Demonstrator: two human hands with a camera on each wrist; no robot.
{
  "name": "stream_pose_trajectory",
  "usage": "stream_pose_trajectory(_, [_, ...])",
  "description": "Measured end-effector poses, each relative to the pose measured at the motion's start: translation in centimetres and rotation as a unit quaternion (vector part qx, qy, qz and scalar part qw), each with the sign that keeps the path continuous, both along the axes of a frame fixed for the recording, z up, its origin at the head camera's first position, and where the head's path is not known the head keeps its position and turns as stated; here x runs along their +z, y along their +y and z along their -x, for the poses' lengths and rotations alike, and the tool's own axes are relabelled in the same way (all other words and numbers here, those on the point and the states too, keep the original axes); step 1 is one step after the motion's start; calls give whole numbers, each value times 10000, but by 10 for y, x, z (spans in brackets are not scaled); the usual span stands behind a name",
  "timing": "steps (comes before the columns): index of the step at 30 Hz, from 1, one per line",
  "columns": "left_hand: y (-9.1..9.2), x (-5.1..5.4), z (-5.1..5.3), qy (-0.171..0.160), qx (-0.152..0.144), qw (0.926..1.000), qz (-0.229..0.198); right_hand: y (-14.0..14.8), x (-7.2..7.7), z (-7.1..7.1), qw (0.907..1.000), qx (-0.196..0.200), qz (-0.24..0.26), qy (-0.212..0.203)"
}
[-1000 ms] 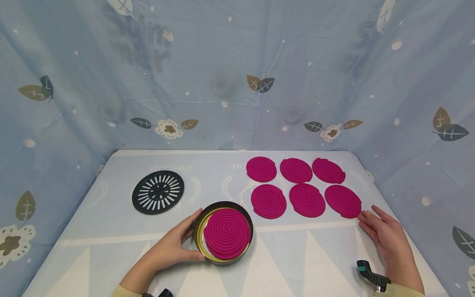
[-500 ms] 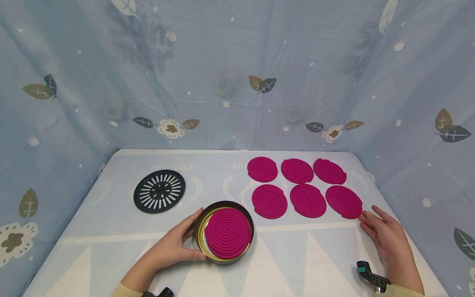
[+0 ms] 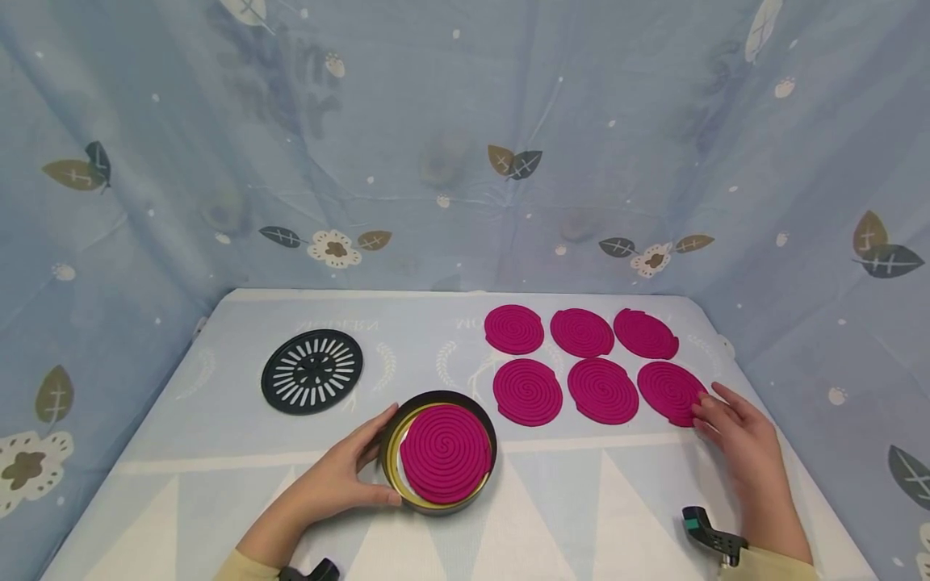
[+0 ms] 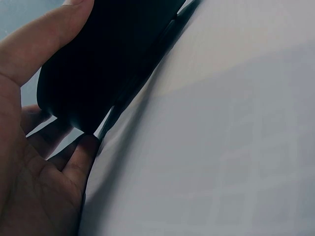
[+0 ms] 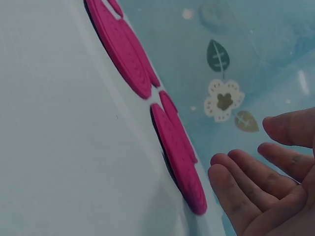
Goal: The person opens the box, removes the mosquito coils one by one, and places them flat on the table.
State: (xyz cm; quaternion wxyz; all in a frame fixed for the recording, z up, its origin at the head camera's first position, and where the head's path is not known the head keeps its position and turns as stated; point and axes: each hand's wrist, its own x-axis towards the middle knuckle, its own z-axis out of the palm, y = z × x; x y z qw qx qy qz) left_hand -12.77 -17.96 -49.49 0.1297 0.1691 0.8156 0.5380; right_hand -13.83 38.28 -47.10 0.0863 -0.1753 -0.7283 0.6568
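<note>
My left hand (image 3: 337, 476) holds the left side of a round black tin (image 3: 387, 484) with a gold-coloured inside, thumb at the front and fingers round the back. In the left wrist view the tin's dark wall (image 4: 113, 54) stands between thumb and fingers. A magenta mosquito coil (image 3: 446, 453) lies in the tin, with something white showing at its left edge. My right hand (image 3: 744, 444) is at the front right coil (image 3: 668, 391), its fingertips over that coil's right edge in the head view. The right wrist view shows its fingers loosely bent beside the coil (image 5: 179, 164), gripping nothing.
Several more magenta coils, such as the front middle one (image 3: 602, 391), lie flat in two rows at the right. A black slotted round lid (image 3: 312, 373) lies at the left. Patterned cloth walls (image 3: 443, 161) enclose the table (image 3: 407, 331) at back and sides.
My right hand has shifted slightly left and away from me, so its fingertips now overlap the front right coil's edge. The left hand and the tin have stayed put.
</note>
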Motion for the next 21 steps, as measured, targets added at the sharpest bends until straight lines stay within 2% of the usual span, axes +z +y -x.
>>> stream_pose_trajectory(5, [-1, -1, 0, 30, -43, 9999, -86, -18, 7, 5, 9973, 335, -635, 168])
stream_pose_trajectory(10, [-1, -2, 1, -7, -54, 9999, -118, -36, 14, 9, 9907, 708, -1151, 132])
stream_pose_trajectory(15, [0, -1, 1, -10, -56, 9999, -88, -51, 21, 13, 9812, 1170, -1516, 240])
stream_pose_trajectory(21, [0, -1, 0, -38, -3, 10000, -70, -64, 29, 21, 9649, 1849, -1811, 457])
